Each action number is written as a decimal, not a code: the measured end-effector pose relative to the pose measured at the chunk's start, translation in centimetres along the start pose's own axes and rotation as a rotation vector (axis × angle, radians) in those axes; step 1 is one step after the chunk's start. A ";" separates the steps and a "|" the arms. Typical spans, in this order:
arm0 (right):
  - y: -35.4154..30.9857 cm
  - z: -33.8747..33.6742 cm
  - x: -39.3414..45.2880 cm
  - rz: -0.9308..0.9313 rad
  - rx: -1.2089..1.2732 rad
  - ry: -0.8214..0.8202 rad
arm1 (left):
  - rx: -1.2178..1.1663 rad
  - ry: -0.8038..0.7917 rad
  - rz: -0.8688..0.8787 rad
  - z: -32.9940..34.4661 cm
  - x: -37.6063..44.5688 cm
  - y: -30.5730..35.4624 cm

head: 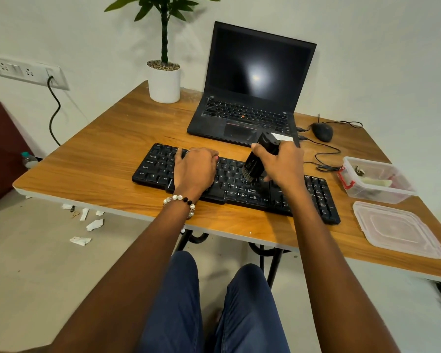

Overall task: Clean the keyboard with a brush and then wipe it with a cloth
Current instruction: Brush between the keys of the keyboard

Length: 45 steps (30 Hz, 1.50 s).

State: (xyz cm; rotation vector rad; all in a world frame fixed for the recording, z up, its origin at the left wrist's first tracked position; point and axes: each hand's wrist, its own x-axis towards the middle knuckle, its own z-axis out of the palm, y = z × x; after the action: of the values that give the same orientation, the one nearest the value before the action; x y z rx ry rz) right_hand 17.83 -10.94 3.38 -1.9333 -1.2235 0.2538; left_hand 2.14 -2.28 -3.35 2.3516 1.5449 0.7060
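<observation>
A black keyboard (318,197) lies slantwise on the wooden table (107,159). My left hand (195,169) rests flat on its left half, fingers spread over the keys. My right hand (281,164) grips a black brush (259,156) with a thick handle, held tilted, its bristles touching the keys near the middle of the keyboard. A pale cloth (376,182) lies inside the clear plastic box at the right.
An open black laptop (255,80) stands behind the keyboard, a potted plant (164,82) to its left, a wired mouse (322,131) to its right. A clear box (392,193) and its lid (397,229) sit at the right edge. Paper scraps (94,224) litter the floor.
</observation>
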 end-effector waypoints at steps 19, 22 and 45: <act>-1.8 -1.5 0.6 0.046 0.034 -0.233 | 0.031 0.014 0.011 0.3 0.1 -0.1; -1.7 -0.5 0.9 0.016 0.008 -0.067 | 0.022 0.016 0.005 0.3 0.1 -0.1; -1.5 -0.3 0.1 -0.014 0.019 -0.215 | 0.011 0.052 0.005 0.3 0.1 0.0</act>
State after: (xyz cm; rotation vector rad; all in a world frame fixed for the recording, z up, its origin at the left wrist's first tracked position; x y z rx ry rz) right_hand 17.04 -10.70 4.66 -1.9180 -1.3672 0.4749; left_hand 2.35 -2.14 -3.61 2.3643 1.5683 0.7673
